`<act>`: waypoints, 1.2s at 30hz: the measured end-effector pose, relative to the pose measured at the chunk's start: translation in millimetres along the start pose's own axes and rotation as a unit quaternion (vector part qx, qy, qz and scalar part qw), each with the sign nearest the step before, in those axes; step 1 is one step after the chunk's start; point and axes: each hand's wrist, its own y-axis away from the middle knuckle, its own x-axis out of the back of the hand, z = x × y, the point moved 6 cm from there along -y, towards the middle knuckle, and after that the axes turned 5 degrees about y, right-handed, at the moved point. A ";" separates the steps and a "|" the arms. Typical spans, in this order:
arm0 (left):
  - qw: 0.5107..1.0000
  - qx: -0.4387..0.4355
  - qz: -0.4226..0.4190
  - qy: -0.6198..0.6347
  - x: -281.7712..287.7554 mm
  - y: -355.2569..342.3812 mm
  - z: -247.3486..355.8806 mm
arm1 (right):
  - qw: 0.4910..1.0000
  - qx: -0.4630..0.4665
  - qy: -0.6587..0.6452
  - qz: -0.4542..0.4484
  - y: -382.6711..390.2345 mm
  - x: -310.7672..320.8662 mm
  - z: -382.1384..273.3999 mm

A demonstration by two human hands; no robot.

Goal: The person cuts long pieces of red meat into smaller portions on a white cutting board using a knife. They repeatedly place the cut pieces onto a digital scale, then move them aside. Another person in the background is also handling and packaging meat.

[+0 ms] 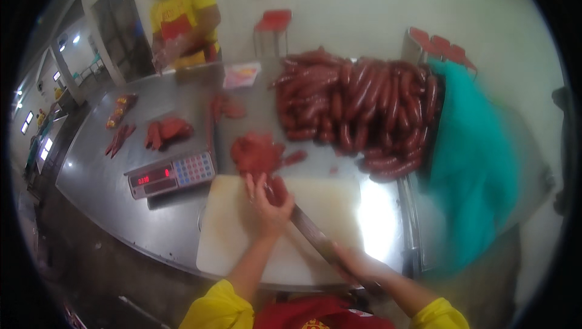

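Note:
My left hand is closed around a reddish-brown sausage over the far part of a white cutting board. In my right hand is the handle of a long knife. Its blade slants up and left, with the far end close to the left hand's fingers. Whether the edge touches the sausage I cannot tell. Just beyond the board lies a small mound of cut sausage pieces. A large heap of whole sausages covers the table at the back right.
A digital scale stands left of the board. Small sausage portions and a packed bundle lie on the metal table. Green cloth hangs at the right. Across the table stands a co-worker in yellow. Red stools are behind.

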 end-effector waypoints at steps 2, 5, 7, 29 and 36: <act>0.998 -0.042 0.037 -0.008 7.6 -66.4 -15.4 | 0.997 0.065 -0.032 0.020 -26.7 -1.5 -55.4; 0.998 0.049 -0.048 -0.007 13.1 -141.0 -51.5 | 0.992 0.072 -0.079 0.068 -49.1 1.3 -94.3; 0.977 0.127 -0.158 -0.066 7.8 -164.2 -81.0 | 0.988 0.061 -0.099 0.102 -57.9 7.1 -95.4; 0.950 0.097 -0.269 -0.122 -274.6 -349.3 -201.5 | 0.877 -0.154 -0.182 0.418 9.8 -21.3 -2.4; 0.947 0.217 -0.232 -0.044 -241.9 -320.2 -166.4 | 0.888 -0.128 -0.179 0.404 -9.3 -21.7 6.5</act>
